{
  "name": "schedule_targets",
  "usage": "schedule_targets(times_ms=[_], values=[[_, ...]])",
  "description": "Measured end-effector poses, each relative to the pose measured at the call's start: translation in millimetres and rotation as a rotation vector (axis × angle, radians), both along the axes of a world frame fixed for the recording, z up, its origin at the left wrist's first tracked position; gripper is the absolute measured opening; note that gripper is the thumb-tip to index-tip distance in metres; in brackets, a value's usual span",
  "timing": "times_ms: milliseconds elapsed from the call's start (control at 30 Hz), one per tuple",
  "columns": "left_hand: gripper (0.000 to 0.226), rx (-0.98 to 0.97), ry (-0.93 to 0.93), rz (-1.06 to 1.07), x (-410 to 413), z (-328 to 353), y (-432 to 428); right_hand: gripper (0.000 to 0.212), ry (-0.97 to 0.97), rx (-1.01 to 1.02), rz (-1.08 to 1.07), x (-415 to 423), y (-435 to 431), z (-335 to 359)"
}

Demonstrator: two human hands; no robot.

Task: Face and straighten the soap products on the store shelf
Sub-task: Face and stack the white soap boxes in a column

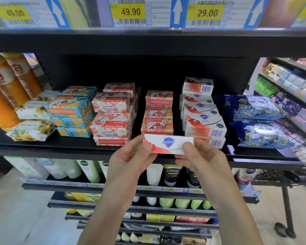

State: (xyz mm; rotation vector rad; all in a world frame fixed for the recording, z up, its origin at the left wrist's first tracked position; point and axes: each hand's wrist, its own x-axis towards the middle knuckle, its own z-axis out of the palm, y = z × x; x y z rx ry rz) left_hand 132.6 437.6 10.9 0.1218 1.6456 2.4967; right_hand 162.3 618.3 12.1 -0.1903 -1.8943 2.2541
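Observation:
A white Safeguard soap box with a blue shield logo is held in front of the black shelf's front edge. My left hand pinches its left end and my right hand pinches its right end. Right behind it a stack of Safeguard boxes leans unevenly, barcodes facing out. Left of that are two stacks of red Goat Soap boxes, the left one with its print upside down. Farther left sit blue and orange soap packs and white and yellow soap packs.
Orange bottles stand at the shelf's far left, and blue panda packs lie at the right. Price tags line the shelf above. Tubes and bottles fill the lower shelves. A neighbouring rack stands at the right.

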Motion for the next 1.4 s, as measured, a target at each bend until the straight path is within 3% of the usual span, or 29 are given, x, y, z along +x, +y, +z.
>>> schedule_targets(times_ms=[100, 400, 700, 800, 967, 1233, 1400], values=[[0.056, -0.013, 0.0, -0.02, -4.1, -1.9, -2.2, 0.046, 0.015, -0.052, -0.007, -2.1, 1.6, -2.1], [0.051, -0.013, -0.033, -0.141, -11.8, 5.1, -12.8, 0.067, 0.156, -0.066, 0.108, -8.3, 3.7, -3.7], [0.052, -0.028, -0.015, -0.157, -26.2, 6.4, -20.3, 0.08, 0.029, 0.006, 0.109, -12.7, -4.6, 6.8], [0.052, -0.037, -0.001, -0.164, -28.5, 5.1, -23.5, 0.058, 0.0, 0.018, 0.068, -15.8, -13.3, 10.5], [0.054, -0.025, 0.015, -0.179, -33.1, 3.9, -30.3, 0.042, 0.019, -0.02, 0.014, -20.8, -24.1, 12.0], [0.05, -0.006, 0.067, -0.149, -38.4, -0.8, -34.4, 0.051, 0.085, 0.006, -0.037, -22.7, -32.4, 2.8], [0.054, -0.06, 0.071, -0.166, -39.5, 1.0, -35.6, 0.043, 0.152, 0.029, -0.053, -19.0, -30.9, -5.0]])
